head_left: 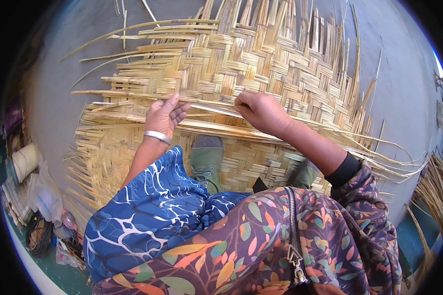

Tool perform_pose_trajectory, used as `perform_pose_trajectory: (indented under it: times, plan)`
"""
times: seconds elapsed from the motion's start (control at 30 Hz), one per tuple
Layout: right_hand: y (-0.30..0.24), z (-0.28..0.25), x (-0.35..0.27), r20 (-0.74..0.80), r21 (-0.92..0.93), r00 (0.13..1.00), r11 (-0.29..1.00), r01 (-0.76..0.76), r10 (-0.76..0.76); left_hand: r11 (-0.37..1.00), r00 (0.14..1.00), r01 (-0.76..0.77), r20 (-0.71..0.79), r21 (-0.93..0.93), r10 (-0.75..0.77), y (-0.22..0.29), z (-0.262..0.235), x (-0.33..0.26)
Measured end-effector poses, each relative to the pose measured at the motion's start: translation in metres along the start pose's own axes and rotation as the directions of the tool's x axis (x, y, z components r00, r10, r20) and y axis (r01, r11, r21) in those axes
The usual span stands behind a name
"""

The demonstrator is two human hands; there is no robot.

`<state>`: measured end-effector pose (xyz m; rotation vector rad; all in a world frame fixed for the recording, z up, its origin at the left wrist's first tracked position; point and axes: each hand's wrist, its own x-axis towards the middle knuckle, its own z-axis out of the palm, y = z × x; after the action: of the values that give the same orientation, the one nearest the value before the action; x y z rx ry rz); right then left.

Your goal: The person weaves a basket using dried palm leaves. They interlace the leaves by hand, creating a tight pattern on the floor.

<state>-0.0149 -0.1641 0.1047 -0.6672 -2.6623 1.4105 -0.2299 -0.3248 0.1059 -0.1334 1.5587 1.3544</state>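
Note:
A mat (246, 66) woven from flat, pale reed strips spreads across the floor in front of me, its loose ends sticking out at the sides and far edge. My left hand (166, 117), with a silver bangle at the wrist, pinches a bundle of reed strips (212, 109) at the near edge of the weave. Farther right along the same bundle, my right hand (262, 111) is closed with its knuckles up; its fingertips are partly hidden. More loose strips (221, 128) run crosswise just below both hands.
My green shoes (206, 160) stand on a nearer woven section (246, 164). A spool (25, 162), plastic bags (47, 194) and clutter lie at the left. A bundle of thin stalks (434, 184) is at the right. Long strip ends (401, 164) trail over the grey floor (403, 93).

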Motion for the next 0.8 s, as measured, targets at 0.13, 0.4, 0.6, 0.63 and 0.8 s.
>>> perform_pose_trajectory:
  times: [0.13, 0.4, 0.6, 0.63, 0.8]
  plan:
    - [0.005, -0.001, -0.004, 0.017, -0.229, 0.999, 0.973, 0.038, -0.035, 0.998, 0.988, -0.062, -0.142, -0.02, 0.059, 0.005, -0.011, 0.007]
    - [-0.012, -0.012, -0.003, 0.18, -0.198, 0.974, 0.975, -0.1, 0.137, 0.998, 0.998, -0.037, -0.046, -0.042, 0.035, 0.001, -0.007, 0.001]
    - [-0.03, 0.005, 0.023, 0.124, 0.15, 0.988, 0.982, -0.111, 0.093, 0.999, 0.975, -0.033, 0.222, 0.031, 0.025, -0.009, 0.026, -0.02]
    - [-0.031, 0.007, 0.026, 0.121, 0.175, 0.989, 0.979, -0.108, 0.088, 0.999, 0.973, -0.031, 0.231, 0.037, 0.022, -0.009, 0.028, -0.022]
    - [-0.033, 0.007, 0.028, 0.155, 0.159, 0.976, 0.971, -0.179, 0.155, 0.998, 0.988, -0.059, 0.144, -0.003, 0.059, -0.011, 0.028, -0.024]
